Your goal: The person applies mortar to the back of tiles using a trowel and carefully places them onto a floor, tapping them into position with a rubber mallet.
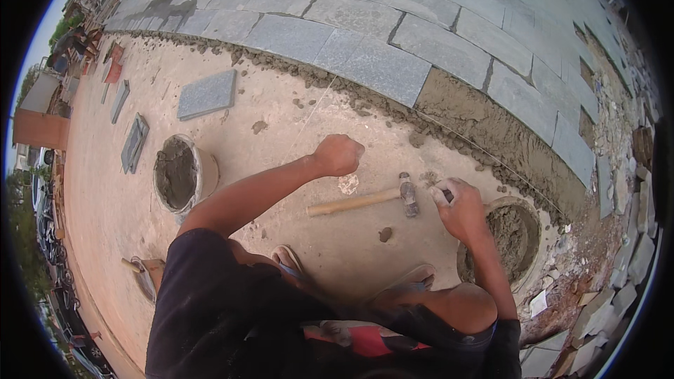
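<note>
The person's left grip (338,155) is curled into a fist over the bare ground (281,147); from here I can't tell whether anything is inside it. The right grip (461,205) has its fingers bent in, with something small and dark at the fingertips, too unclear to call held. Just right of that grip sits a bucket (536,238) of mortar, partly hidden behind the right forearm. Beyond both, a bed of wet mortar (484,122) runs along laid grey slabs (375,63). Well left of the left grip stands another mortar bucket (206,175), with a loose slab (207,94) farther out past it. The hammer (358,203) lies flat between the two grips, its head just left of the right one, its wooden handle pointing leftward, nearer the person than the left fist.
</note>
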`<act>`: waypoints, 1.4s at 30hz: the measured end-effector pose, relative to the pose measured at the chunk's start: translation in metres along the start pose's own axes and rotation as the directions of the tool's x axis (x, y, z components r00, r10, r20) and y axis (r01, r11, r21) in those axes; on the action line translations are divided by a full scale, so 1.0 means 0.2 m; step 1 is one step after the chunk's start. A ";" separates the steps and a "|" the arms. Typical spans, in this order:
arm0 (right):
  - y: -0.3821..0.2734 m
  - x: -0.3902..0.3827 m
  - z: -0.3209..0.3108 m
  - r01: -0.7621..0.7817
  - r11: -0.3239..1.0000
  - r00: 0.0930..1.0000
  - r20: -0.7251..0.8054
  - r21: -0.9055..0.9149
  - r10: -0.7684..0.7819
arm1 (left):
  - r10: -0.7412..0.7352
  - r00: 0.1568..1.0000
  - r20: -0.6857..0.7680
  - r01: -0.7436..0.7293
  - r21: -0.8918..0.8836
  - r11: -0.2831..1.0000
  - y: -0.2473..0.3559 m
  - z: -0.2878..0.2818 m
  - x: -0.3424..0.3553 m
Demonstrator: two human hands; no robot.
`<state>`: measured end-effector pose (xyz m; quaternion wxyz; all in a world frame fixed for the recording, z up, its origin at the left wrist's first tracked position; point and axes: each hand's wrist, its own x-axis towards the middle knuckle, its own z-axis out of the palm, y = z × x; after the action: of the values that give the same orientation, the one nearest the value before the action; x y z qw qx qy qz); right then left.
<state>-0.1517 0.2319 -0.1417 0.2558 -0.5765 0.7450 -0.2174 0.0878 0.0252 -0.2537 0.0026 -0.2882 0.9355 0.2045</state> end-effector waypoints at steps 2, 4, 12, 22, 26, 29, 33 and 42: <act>0.00 -0.02 0.01 -0.024 1.000 1.000 0.004 -0.021 0.024 | -0.001 0.997 -0.079 -0.002 -0.042 0.999 -0.02 -0.05 0.02; 0.02 -0.04 0.02 -0.024 0.999 1.000 0.002 -0.026 0.024 | -0.045 0.982 -0.185 0.035 -0.057 0.998 -0.08 -0.06 0.04; 0.05 -0.05 0.05 -0.102 0.993 0.995 0.013 -0.056 0.103 | -0.329 0.893 -0.307 0.259 -0.248 0.934 -0.35 -0.16 0.04; 0.13 -0.03 0.20 -0.164 0.966 0.979 0.087 -0.199 0.184 | -0.355 0.889 -0.290 0.288 -0.248 0.925 -0.40 -0.20 0.04; 0.13 -0.06 0.05 -0.173 0.975 0.979 -0.131 -0.139 0.155 | -0.349 0.911 -0.218 0.287 -0.273 0.918 -0.41 -0.14 0.03; 0.25 -0.14 -0.09 -0.235 0.969 0.920 -0.339 -0.082 0.195 | -0.292 0.947 -0.131 0.246 -0.288 0.926 -0.35 -0.10 0.04; 0.41 -0.36 -0.37 -0.378 0.925 0.728 -0.601 0.050 0.330 | -0.204 0.978 -0.039 0.183 -0.310 0.933 -0.19 -0.02 0.05; 0.69 -0.81 -0.48 -0.640 0.767 0.553 -0.727 -0.057 0.407 | -0.004 0.998 0.058 0.019 -0.273 0.962 -0.09 0.04 0.06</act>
<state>-0.2822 0.4250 -0.1325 -0.0758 -0.2364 0.9474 -0.2017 0.0862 0.0083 -0.2688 -0.0093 -0.2853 0.8961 0.3398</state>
